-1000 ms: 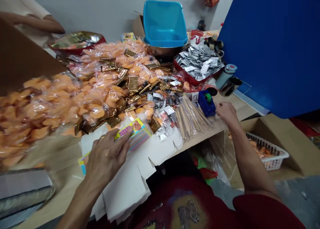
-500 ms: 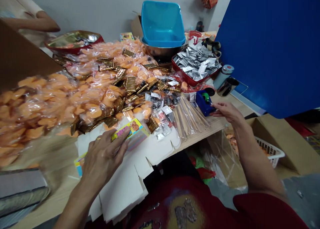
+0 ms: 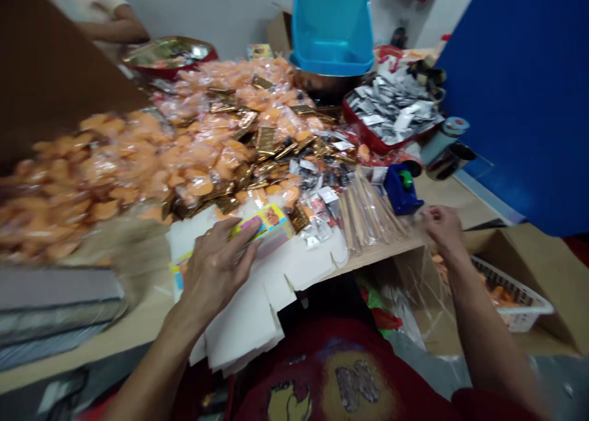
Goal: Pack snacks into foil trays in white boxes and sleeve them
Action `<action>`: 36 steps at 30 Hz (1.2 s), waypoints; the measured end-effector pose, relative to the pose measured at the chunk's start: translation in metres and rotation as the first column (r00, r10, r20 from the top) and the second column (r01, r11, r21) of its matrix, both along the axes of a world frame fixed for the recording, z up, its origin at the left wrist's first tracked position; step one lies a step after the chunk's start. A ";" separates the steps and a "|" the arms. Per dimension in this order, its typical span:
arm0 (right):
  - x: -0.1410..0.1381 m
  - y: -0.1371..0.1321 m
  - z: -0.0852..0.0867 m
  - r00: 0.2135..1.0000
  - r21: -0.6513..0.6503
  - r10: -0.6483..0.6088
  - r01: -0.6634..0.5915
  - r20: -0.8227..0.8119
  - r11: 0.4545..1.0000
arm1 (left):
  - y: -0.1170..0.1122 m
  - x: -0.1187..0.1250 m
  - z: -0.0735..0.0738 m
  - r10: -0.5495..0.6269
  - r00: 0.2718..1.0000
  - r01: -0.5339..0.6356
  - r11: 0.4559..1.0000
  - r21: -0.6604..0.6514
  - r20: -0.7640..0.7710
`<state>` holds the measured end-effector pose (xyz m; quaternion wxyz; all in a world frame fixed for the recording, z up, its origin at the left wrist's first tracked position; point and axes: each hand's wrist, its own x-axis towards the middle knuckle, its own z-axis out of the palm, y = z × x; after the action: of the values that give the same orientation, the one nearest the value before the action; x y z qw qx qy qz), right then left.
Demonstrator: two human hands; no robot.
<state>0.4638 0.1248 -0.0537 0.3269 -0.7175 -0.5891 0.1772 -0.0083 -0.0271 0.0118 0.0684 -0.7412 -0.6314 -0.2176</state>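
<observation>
A worker's left hand (image 3: 221, 258) lies over a small printed box (image 3: 272, 218) atop white card sheets (image 3: 246, 323) at the near edge of a crowded wooden surface (image 3: 150, 313); its grip is loose, thumb and forefinger apart against the box. The right hand (image 3: 442, 227) is poised just beside a blue tape dispenser (image 3: 401, 194), its grip drawn together at the fingertips, though whether tape is pinched there cannot be told. Between the hands lie thin wooden sticks (image 3: 368, 215) in clear wrap. Beyond, orange pieces (image 3: 138, 157) in clear bags spread across the surface, gold packets (image 3: 265, 142) scattered among them, while silver packets (image 3: 391, 108) fill a red tray (image 3: 367, 135) near a blue basin (image 3: 334, 25). At lower right, a white basket (image 3: 522, 313) sits in an open carton (image 3: 559, 286). Another person's arm (image 3: 117, 31) shows at upper left.
</observation>
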 end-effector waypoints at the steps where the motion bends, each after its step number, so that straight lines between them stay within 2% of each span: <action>1: -0.009 -0.006 0.004 0.997 0.056 -0.010 0.006 0.075 0.998 | -0.002 0.002 0.000 -0.015 0.999 0.014 1.000 0.017 0.048; 2: -0.022 -0.013 0.009 0.993 0.098 0.009 -0.021 0.118 0.995 | -0.003 0.003 0.000 -0.027 0.995 0.024 0.999 0.032 0.092; 3: -0.041 -0.022 0.014 0.990 0.103 0.086 -0.098 0.113 0.990 | -0.005 0.004 0.000 -0.032 0.991 0.027 0.999 0.041 0.129; 4: -0.065 -0.033 0.020 0.977 0.078 0.209 -0.212 0.047 0.974 | -0.005 0.005 -0.001 -0.031 0.987 0.025 0.999 0.045 0.156; 5: -0.093 -0.046 0.026 0.926 0.043 0.365 -0.362 -0.100 0.931 | -0.006 0.005 -0.002 -0.026 0.984 0.018 0.999 0.046 0.175; 6: -0.123 -0.059 0.033 0.835 0.037 0.493 -0.500 -0.247 0.865 | -0.006 0.005 -0.003 -0.019 0.982 0.010 0.999 0.049 0.187; 8: -0.183 -0.084 0.047 0.616 0.093 0.634 -0.679 -0.468 0.728 | -0.007 0.005 -0.004 -0.017 0.979 0.006 0.999 0.054 0.201; 10: -0.235 -0.100 0.059 0.421 0.136 0.666 -0.775 -0.616 0.617 | -0.008 0.006 -0.005 -0.025 0.978 0.011 0.998 0.067 0.205; 11: -0.255 -0.103 0.062 0.358 0.146 0.652 -0.796 -0.669 0.587 | -0.008 0.007 -0.005 -0.031 0.979 0.015 0.997 0.078 0.203; 13: -0.283 -0.103 0.065 0.330 0.124 0.595 -0.796 -0.733 0.593 | -0.009 0.008 -0.005 -0.045 0.979 0.025 0.995 0.101 0.197; 17: -0.303 -0.095 0.056 0.460 0.017 0.476 -0.706 -0.749 0.708 | -0.012 0.010 -0.004 -0.040 0.977 0.016 0.993 0.116 0.208; 19: -0.304 -0.095 0.051 0.487 -0.009 0.442 -0.680 -0.753 0.734 | -0.014 0.010 -0.004 -0.033 0.977 0.011 0.995 0.104 0.211; 21: -0.303 -0.096 0.047 0.477 -0.011 0.428 -0.678 -0.768 0.735 | -0.015 0.010 -0.003 -0.030 0.983 0.015 0.996 0.082 0.182; 24: -0.300 -0.097 0.044 0.424 0.005 0.435 -0.711 -0.794 0.703 | -0.014 0.009 0.003 -0.027 0.989 0.025 0.999 0.020 0.148; 27: -0.300 -0.096 0.039 0.372 0.045 0.454 -0.731 -0.809 0.680 | -0.007 0.008 0.013 -0.008 0.970 0.025 0.998 -0.065 0.243; 30: -0.302 -0.096 0.036 0.349 0.079 0.455 -0.718 -0.819 0.692 | 0.006 0.009 0.022 0.040 0.930 0.014 0.989 -0.145 0.366; 36: -0.309 -0.100 0.031 0.345 0.118 0.483 -0.704 -0.805 0.700 | 0.031 0.004 0.028 0.150 0.912 -0.037 0.957 -0.289 0.382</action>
<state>0.1546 0.0253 -0.0225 0.3690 -0.3291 -0.5741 0.6527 -0.0044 0.0039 0.0395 -0.1553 -0.6520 -0.6910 -0.2707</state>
